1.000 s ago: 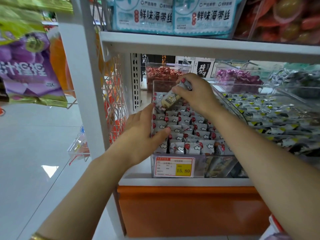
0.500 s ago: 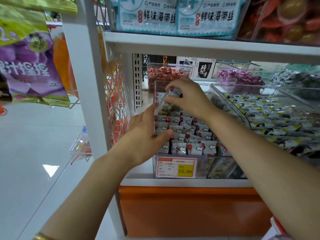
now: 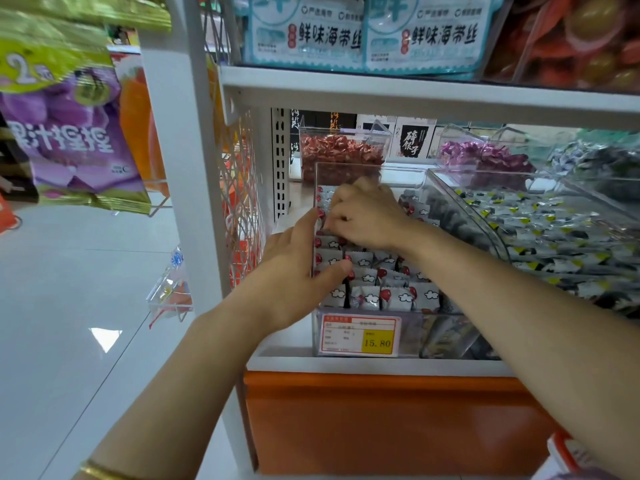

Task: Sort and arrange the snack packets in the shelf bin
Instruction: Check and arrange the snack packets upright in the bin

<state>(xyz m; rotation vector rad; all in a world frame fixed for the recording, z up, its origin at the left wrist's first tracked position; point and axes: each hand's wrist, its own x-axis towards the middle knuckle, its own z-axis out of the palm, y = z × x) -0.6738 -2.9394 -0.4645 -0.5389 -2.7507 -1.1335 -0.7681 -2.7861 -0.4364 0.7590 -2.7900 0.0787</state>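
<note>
Left hand (image 3: 294, 275) is pinching the shelf bin (image 3: 412, 336) by its left wall, thumb inside, fingers outside. Right hand (image 3: 367, 213) is curling down into the snack packets (image 3: 391, 296) at the bin's back-left; I cannot tell whether it is gripping one. Risk I am watching: pressing too hard could topple the standing rows or skew the bin.

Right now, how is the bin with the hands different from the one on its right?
The left bin holds white packets with red dots and clouds; the right bin holds silvery packets with yellow and black marks. The left bin has straight walls, the right bin a curved rim. Both are clear.
</note>
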